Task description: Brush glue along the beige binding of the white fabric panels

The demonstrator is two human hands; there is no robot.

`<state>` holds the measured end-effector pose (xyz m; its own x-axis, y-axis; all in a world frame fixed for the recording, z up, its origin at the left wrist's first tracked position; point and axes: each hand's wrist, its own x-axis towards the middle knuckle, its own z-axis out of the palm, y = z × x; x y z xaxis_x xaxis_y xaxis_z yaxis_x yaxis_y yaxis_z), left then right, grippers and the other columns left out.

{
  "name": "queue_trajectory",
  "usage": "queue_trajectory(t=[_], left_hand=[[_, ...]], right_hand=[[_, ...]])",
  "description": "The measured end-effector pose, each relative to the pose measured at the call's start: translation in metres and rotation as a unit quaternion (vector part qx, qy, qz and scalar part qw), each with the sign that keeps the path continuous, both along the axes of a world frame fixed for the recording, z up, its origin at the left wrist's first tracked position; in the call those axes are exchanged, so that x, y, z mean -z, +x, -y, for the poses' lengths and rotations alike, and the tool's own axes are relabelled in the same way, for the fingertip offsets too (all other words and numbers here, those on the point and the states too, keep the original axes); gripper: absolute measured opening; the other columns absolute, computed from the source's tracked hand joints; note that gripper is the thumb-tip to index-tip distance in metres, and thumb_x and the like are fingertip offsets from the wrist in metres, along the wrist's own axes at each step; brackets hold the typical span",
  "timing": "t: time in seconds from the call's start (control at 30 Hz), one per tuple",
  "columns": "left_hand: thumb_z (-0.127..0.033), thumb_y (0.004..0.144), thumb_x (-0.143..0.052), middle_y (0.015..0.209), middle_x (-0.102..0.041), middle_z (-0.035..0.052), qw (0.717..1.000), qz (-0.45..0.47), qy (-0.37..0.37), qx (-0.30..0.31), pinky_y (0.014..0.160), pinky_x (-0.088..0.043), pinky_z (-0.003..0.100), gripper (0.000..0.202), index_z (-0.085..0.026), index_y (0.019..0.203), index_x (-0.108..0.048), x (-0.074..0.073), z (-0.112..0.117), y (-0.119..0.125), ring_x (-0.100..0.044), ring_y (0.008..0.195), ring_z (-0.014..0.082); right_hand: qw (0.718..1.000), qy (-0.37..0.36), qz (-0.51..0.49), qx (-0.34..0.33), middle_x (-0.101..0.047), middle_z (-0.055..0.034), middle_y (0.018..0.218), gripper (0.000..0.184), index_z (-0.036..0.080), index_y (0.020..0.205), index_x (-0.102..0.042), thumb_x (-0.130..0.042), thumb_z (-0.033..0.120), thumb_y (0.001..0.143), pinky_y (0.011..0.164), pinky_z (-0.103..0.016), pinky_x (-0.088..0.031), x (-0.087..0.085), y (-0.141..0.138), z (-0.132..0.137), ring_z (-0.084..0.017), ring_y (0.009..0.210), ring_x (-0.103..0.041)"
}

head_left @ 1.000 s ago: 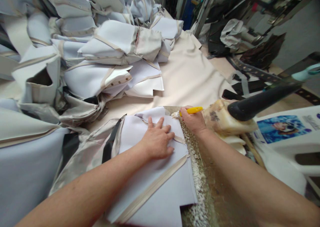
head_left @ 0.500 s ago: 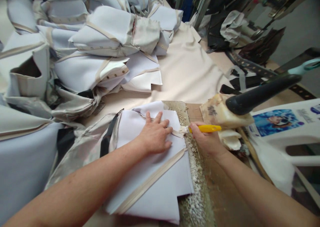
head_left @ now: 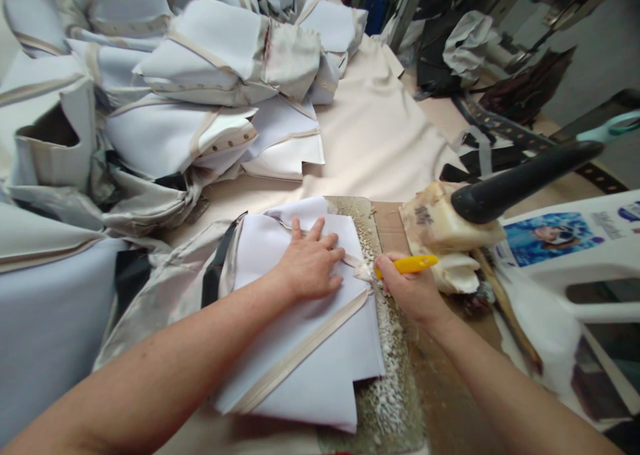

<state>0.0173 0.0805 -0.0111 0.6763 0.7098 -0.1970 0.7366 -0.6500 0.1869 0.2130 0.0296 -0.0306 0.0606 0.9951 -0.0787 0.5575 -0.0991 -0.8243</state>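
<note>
A white fabric piece [head_left: 300,355] with beige seam strips lies over a board crusted with dried white residue [head_left: 395,401]. My left hand [head_left: 313,261] rests flat on the fabric with its fingers spread. Wrapped around a yellow-handled brush [head_left: 413,263], my right hand [head_left: 407,288] is at the fabric's right edge. The whitish bristles touch the end of a beige strip there. My palm and fingers partly hide the brush handle.
White sewn pieces [head_left: 210,35] are heaped at the left and back on cream cloth [head_left: 380,128]. To the right stand a crusted pale container [head_left: 433,218] with a black handle-like piece [head_left: 525,181], a wooden stick [head_left: 510,308] and a white plastic jug [head_left: 545,288].
The brush has moved slightly left and down, so its bristles now lie further onto the fabric edge. My left hand stays spread on the fabric.
</note>
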Motion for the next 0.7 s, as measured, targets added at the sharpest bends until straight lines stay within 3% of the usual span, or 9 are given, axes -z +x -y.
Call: queue_trajectory(t=[0.1, 0.2, 0.37, 0.53, 0.7], left_hand=[[-0.048, 0.076, -0.054, 0.130, -0.049, 0.0066, 1.000, -0.008, -0.003, -0.001, 0.096, -0.001, 0.075, 0.046, -0.028, 0.117, -0.056, -0.001, 0.000, 0.001, -0.018, 0.132, 0.0405], [-0.048, 0.077, -0.052, 0.131, -0.048, 0.0065, 1.000, -0.019, -0.008, -0.001, 0.097, 0.000, 0.074, 0.047, -0.028, 0.119, -0.056, -0.002, 0.001, 0.001, -0.016, 0.133, 0.0402], [-0.049, 0.077, -0.051, 0.131, -0.047, 0.0065, 1.000, -0.019, -0.002, 0.000, 0.097, -0.001, 0.074, 0.047, -0.028, 0.119, -0.056, -0.002, 0.002, 0.002, -0.015, 0.133, 0.0406], [-0.049, 0.078, -0.050, 0.132, -0.046, 0.0058, 1.000, -0.018, -0.004, 0.001, 0.097, 0.000, 0.075, 0.048, -0.029, 0.121, -0.055, -0.001, 0.002, 0.001, -0.013, 0.134, 0.0409], [-0.050, 0.077, -0.051, 0.131, -0.047, 0.0053, 1.000, -0.019, 0.004, 0.003, 0.096, 0.000, 0.075, 0.047, -0.029, 0.120, -0.055, 0.000, 0.003, 0.001, -0.014, 0.133, 0.0409]], right_hand=[[1.000, -0.028, 0.002, 0.012, -0.042, 0.0034, 0.045, 0.033, 0.020, 0.053, -0.045, -0.045, 0.037, 0.081, 0.048, -0.024, -0.034, -0.004, 0.005, 0.012, -0.012, 0.046, -0.043], [0.999, 0.014, -0.002, 0.035, -0.048, 0.0021, 0.050, 0.032, 0.019, 0.061, -0.053, -0.044, 0.041, 0.083, 0.052, -0.025, -0.038, -0.003, 0.005, 0.012, -0.014, 0.051, -0.048], [1.000, -0.006, -0.001, -0.023, -0.049, 0.0019, 0.052, 0.033, 0.020, 0.057, -0.046, -0.042, 0.038, 0.084, 0.054, -0.025, -0.038, -0.004, 0.003, 0.021, -0.014, 0.052, -0.048], [1.000, 0.006, -0.006, -0.025, -0.048, 0.0019, 0.052, 0.033, 0.020, 0.058, -0.048, -0.043, 0.038, 0.085, 0.053, -0.025, -0.037, -0.008, 0.003, 0.037, -0.014, 0.052, -0.048], [0.998, 0.048, -0.015, 0.049, -0.049, 0.0011, 0.054, 0.031, 0.020, 0.065, -0.053, -0.041, 0.040, 0.086, 0.054, -0.026, -0.038, 0.007, 0.000, 0.031, -0.015, 0.055, -0.049]])
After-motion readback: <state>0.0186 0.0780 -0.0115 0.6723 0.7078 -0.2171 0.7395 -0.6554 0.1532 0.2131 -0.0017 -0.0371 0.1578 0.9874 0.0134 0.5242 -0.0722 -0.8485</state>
